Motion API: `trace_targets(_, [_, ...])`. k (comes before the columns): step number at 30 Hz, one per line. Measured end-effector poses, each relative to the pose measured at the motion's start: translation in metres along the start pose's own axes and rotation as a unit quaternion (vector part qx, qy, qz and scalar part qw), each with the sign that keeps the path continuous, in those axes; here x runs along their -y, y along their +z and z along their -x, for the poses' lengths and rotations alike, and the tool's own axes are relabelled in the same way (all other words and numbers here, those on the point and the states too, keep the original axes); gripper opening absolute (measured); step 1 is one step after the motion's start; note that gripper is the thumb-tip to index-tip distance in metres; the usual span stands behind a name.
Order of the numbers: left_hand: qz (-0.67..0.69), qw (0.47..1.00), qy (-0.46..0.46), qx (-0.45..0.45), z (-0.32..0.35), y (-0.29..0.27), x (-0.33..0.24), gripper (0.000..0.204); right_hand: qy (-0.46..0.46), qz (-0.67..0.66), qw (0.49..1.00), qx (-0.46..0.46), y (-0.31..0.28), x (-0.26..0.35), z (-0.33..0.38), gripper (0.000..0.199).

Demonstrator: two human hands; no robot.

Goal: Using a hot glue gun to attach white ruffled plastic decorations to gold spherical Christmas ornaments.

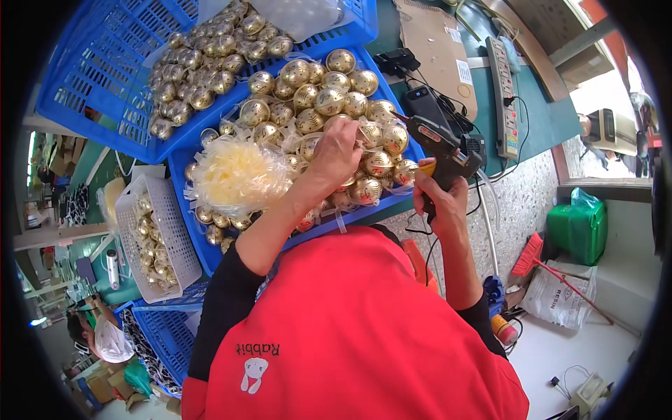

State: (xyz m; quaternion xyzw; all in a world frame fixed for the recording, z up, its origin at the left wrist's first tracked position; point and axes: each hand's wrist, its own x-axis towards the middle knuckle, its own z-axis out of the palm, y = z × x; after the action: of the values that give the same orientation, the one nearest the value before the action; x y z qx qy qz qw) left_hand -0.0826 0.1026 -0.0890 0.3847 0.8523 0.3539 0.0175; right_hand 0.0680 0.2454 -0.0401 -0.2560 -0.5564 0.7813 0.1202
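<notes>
In my right hand (448,199) is a black glue gun (435,138), its nozzle pointing left toward a pile of gold balls (329,101). My fingers wrap its grip beside the yellow trigger. My left hand (337,150) reaches into the pile with its fingers drawn together; what they pinch is hidden among the balls. The shiny gold balls carry printed patterns and have clear ribbon-like strips among them. They fill a blue crate (191,238) in front of me. A fluffy bundle of cream and clear strips (238,171) lies on the balls at the left.
A second blue crate (91,91) with smaller gold balls overlaps at the far left. A white basket (171,269) holds more balls. At right are a power strip (502,98), cables, cardboard (437,42) and a red broom (528,253). Another person (112,339) is at far left.
</notes>
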Motion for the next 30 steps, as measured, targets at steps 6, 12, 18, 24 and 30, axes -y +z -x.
trace_targets(6, [-0.025, 0.999, 0.029, -0.026, 0.004, 0.004, -0.002, 0.040, 0.014, -0.022, 1.000, -0.014, -0.007, -0.003, -0.004, 0.020])
trace_targets(12, [0.015, 0.999, -0.047, 0.022, 0.017, -0.001, -0.015, 0.031, 0.019, -0.015, 1.000, 0.007, -0.007, -0.009, -0.012, 0.021])
trace_targets(18, [0.029, 0.998, -0.031, -0.047, 0.013, -0.007, -0.019, 0.008, 0.025, -0.014, 1.000, 0.013, -0.001, -0.009, -0.012, 0.021])
trace_targets(24, [0.093, 0.989, 0.027, -0.114, 0.019, -0.037, -0.043, 0.008, 0.030, -0.014, 0.999, -0.001, 0.015, -0.014, -0.014, 0.022])
trace_targets(30, [0.092, 0.989, 0.074, -0.091, 0.046, -0.040, -0.062, 0.009, 0.070, -0.056, 0.996, 0.019, 0.042, -0.025, -0.011, 0.024])
